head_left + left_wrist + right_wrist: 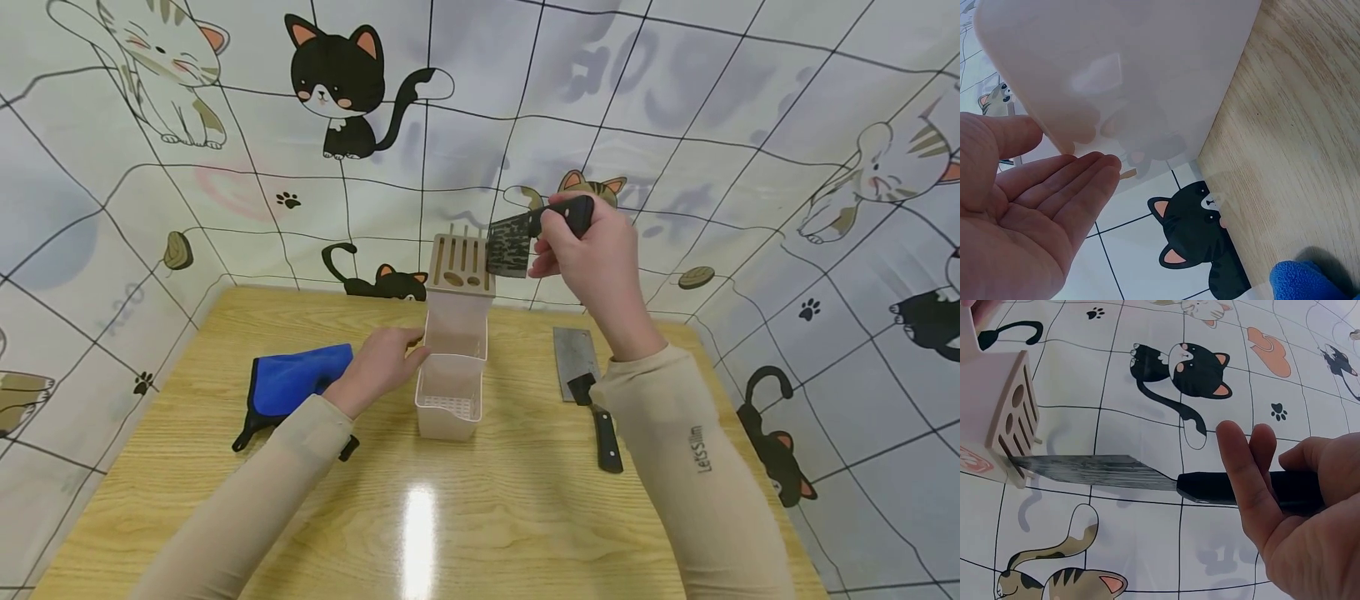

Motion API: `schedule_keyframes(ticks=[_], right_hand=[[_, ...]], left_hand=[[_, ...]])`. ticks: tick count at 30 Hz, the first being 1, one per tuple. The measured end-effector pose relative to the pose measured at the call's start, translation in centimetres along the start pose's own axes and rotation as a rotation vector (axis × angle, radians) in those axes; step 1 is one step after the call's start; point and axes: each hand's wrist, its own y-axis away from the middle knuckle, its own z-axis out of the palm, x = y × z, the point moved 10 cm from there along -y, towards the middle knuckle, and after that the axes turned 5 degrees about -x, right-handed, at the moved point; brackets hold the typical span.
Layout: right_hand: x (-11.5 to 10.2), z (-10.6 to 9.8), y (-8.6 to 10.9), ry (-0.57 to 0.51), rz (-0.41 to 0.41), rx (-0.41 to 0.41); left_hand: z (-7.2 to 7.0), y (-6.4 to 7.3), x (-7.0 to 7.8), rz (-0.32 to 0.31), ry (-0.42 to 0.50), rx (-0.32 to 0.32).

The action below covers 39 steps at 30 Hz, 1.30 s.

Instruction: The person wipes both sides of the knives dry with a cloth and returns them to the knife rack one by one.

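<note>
A pale knife holder (450, 321) stands upright on the table, with slots in its raised top and open compartments at the front. My right hand (592, 250) grips the black handle of a kitchen knife (508, 247). The blade's tip meets an end slot in the holder's top (1019, 425), and most of the blade is outside. My left hand (382, 367) is at the holder's left side. In the left wrist view, its thumb and nearly straight fingers (1079, 187) lie along the edge of the holder's smooth wall (1135, 75).
A cleaver blade (573, 354) and a black handle (607, 442) lie right of the holder, partly beside my sleeve. At the left is a blue cloth with black trim (288, 383); a black end (348, 448) shows by my left forearm. Cat-print sheeting (480, 100) encloses the table.
</note>
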Motion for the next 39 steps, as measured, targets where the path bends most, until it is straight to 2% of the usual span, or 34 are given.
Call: schedule_keyframes(ticks=[9,18,26,32,39], right_hand=[[-0.1,0.3,-1.4,0.027,0.028,-0.024],[0.8,1.1,-2.7,0.036,0.092,-0.061],[1.3,1.5,-3.6,0.092,0.095,-0.103],[1.7,2.0,-4.6,0.174,0.089,-0.175],[1.8,2.5,-5.6,0.382,0.056,-0.239]], left_hand=[[-0.1,0.0,0.2,0.019,-0.004,0.011],[0.0,0.1,0.2,-0.009,0.029,-0.022],[0.0,0.0,-0.2,-0.019,0.062,-0.011],[0.0,-0.1,-0.4,-0.002,0.097,0.003],[0.1,-0.2,-0.5,0.009,0.108,0.012]])
